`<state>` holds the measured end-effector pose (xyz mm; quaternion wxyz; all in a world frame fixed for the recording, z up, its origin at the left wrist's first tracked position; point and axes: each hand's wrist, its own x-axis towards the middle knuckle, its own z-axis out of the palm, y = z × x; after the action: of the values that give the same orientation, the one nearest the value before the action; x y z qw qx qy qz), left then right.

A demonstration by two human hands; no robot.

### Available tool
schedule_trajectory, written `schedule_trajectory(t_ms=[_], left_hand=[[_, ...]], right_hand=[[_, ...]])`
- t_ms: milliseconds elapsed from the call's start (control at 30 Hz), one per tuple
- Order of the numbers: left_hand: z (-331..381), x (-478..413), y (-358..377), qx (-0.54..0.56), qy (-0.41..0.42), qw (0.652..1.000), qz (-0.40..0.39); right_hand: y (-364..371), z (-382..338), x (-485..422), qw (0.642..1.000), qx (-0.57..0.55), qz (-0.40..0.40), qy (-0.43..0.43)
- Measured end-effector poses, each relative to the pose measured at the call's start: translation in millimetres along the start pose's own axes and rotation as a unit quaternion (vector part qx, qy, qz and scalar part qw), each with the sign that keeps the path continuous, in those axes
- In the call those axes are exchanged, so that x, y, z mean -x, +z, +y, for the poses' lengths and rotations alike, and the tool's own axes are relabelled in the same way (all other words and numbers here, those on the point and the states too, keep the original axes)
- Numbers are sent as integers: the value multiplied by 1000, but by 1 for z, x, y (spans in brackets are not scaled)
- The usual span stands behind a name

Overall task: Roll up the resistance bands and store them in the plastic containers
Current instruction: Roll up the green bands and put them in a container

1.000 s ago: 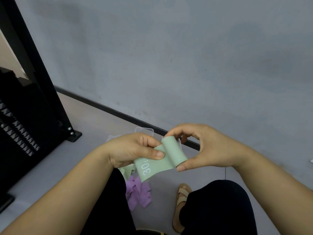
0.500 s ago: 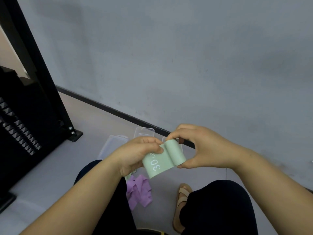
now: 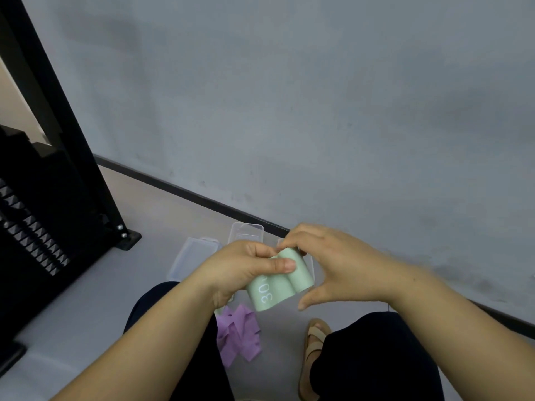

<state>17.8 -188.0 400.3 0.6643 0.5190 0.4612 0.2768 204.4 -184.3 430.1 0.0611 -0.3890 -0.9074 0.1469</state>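
- Plainly, the person is seated on the floor, and both hands are raised in front of the knees with a green band between them.
- The green band is partly rolled into soft humps. Its loose end shows a white "30" and points toward seven o'clock.
- The left hand grips the band from nine o'clock, with the thumb pressed flat across the top and the fingers curled behind it.
- The right hand comes in from three o'clock. Its fingers curl over and pinch the far end of the roll, and the thumb is spread just beside the near end.
- A crumpled purple band lies on the floor at six o'clock from the hands, between the legs.
- Two clear plastic containers sit on the floor beyond the hands. The left container is at ten o'clock, and the far container is at twelve, close to the wall.
- A tan sandal is on the foot at five o'clock.
- A black rack stands at nine o'clock, well apart from the hands.
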Motion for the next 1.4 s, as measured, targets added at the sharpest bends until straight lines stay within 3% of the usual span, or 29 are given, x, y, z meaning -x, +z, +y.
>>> schedule_trajectory(t_ms=[433, 600, 700, 833, 933, 1200, 1400], left_hand=[[-2, -2, 1, -4, -13, 1000, -28], [-5, -4, -3, 47, 0, 999, -3], [-6, -5, -4, 105, 24, 994, 17], [-8, -7, 0, 146, 58, 987, 39], [-8, -8, 4, 153, 77, 984, 50], [-9, -6, 2, 123, 73, 989, 39], [-13, -8, -1, 114, 42, 991, 58]], right_hand=[[5, 4, -4, 999, 31, 43, -14], [15, 11, -2, 996, -74, 31, 41], [21, 7, 1, 965, -241, 46, 98], [33, -8, -2, 873, -416, 180, 180], [40, -16, -5, 820, -479, 231, 211], [44, -16, -10, 774, -524, 284, 214], [44, -13, -8, 785, -506, 287, 210]])
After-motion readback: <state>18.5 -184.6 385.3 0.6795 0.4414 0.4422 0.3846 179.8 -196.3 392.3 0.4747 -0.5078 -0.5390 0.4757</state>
